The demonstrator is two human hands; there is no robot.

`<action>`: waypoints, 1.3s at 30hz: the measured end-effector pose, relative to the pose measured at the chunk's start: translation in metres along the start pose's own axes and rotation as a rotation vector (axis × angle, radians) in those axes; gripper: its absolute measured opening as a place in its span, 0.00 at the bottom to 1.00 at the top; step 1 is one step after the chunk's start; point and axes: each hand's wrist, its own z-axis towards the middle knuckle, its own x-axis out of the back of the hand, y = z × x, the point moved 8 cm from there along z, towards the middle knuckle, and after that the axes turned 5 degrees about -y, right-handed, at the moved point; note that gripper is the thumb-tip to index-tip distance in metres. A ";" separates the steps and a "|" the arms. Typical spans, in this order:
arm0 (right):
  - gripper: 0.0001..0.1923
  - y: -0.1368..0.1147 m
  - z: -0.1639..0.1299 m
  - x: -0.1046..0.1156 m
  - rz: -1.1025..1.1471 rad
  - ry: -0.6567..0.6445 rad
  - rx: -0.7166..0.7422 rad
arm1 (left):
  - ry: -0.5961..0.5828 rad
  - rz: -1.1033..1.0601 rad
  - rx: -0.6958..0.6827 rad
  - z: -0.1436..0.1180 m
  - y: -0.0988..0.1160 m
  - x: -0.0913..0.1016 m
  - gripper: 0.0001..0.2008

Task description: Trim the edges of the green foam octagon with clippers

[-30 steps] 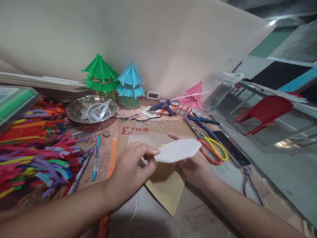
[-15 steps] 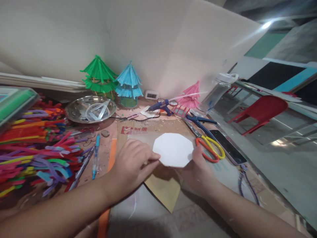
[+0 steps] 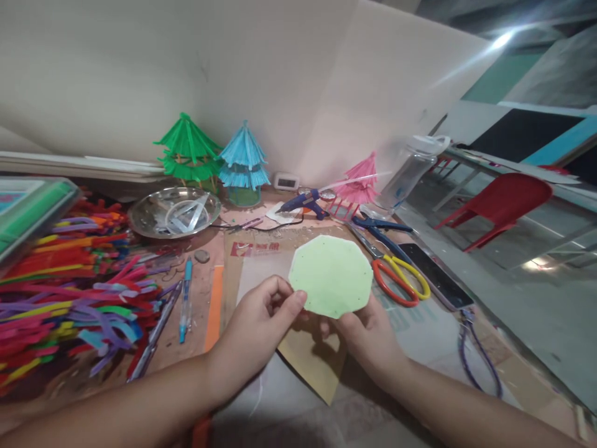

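Note:
Both of my hands hold a flat octagon-shaped piece (image 3: 331, 274) above the table, its pale green face with small dark dots turned toward me. My left hand (image 3: 254, 326) pinches its lower left edge between thumb and fingers. My right hand (image 3: 366, 333) supports its lower right edge from beneath. Under the hands lie a brown cardboard sheet (image 3: 280, 261) and a tan paper envelope (image 3: 312, 361).
A heap of coloured pipe cleaners (image 3: 69, 280) fills the left. Behind stand green (image 3: 189, 149), blue (image 3: 244, 158) and pink (image 3: 359, 180) paper pagodas, a metal dish (image 3: 175, 211) and a glue gun (image 3: 303, 202). Scissors (image 3: 396, 274), a phone (image 3: 431, 267) and a water bottle (image 3: 410, 171) are at right.
The octagon has been turned over and lifted: its white face showed before, now the green dotted face is toward me. Both hands kept hold of it.

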 end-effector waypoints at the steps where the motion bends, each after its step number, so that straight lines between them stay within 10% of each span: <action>1: 0.22 -0.005 -0.001 -0.004 -0.033 -0.026 0.034 | -0.022 0.024 -0.010 -0.001 0.001 -0.002 0.13; 8: 0.10 -0.011 0.010 0.022 -0.257 0.213 -0.028 | -0.193 0.717 -0.329 -0.011 0.020 -0.020 0.07; 12: 0.05 0.003 0.026 0.030 -0.535 0.062 -0.147 | -0.337 1.082 -0.470 -0.017 0.017 -0.038 0.07; 27: 0.09 0.001 0.040 0.010 -1.213 -0.130 -0.094 | -0.348 1.195 -0.420 -0.009 0.009 -0.043 0.12; 33: 0.09 -0.004 0.022 -0.005 -1.148 -0.348 -0.083 | -0.320 1.173 -0.423 -0.009 0.010 -0.041 0.11; 39: 0.13 -0.001 0.038 0.008 -1.236 -0.142 -0.080 | -0.339 1.191 -0.413 -0.010 0.006 -0.043 0.09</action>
